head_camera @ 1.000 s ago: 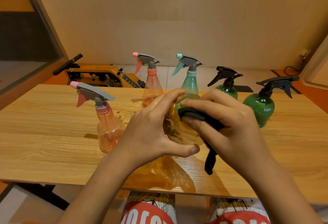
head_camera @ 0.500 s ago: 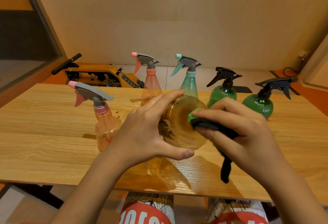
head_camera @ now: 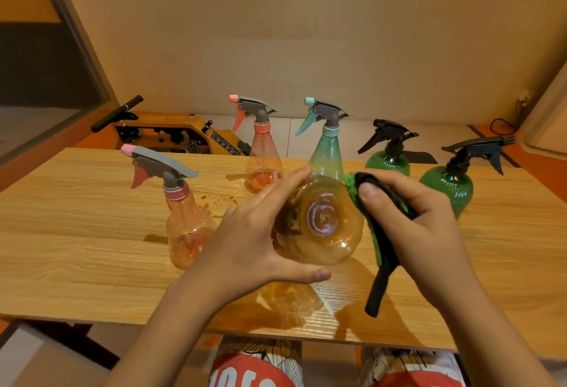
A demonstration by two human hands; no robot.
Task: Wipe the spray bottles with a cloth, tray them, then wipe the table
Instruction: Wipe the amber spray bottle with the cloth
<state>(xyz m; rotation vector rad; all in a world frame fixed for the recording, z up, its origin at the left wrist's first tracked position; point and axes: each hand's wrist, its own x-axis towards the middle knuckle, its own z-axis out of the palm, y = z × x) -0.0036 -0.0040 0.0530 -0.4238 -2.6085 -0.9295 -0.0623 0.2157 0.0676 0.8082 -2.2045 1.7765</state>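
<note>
An orange-tinted spray bottle (head_camera: 319, 224) is gripped by the L hand (head_camera: 245, 239), fingers curled over the top & thumb curled underneath. It is held above the near part of the table (head_camera: 76, 233), tipped on its side w/ the base turned toward the camera; the sprayer end is hidden. A green-and-black cloth (head_camera: 383, 251) is pinched by the R hand (head_camera: 423, 227), thumb on top, & is pressed against the bottle's R side, w/ a black strip hanging down toward the tabletop. Five more bottles are stood upright on the wood. A near pink bottle (head_camera: 187, 227) is placed just L of the L hand. A far pink bottle (head_camera: 264, 159), a teal bottle (head_camera: 326, 153) & a first green bottle (head_camera: 388, 162) are lined up along the back, and a second green bottle (head_camera: 448, 187) is set just beyond the R hand. Small brown specks (head_camera: 221, 199) are seen btwn the two pink ones. A yellow machine (head_camera: 171, 135) is seen on the floor behind the table's far edge.
</note>
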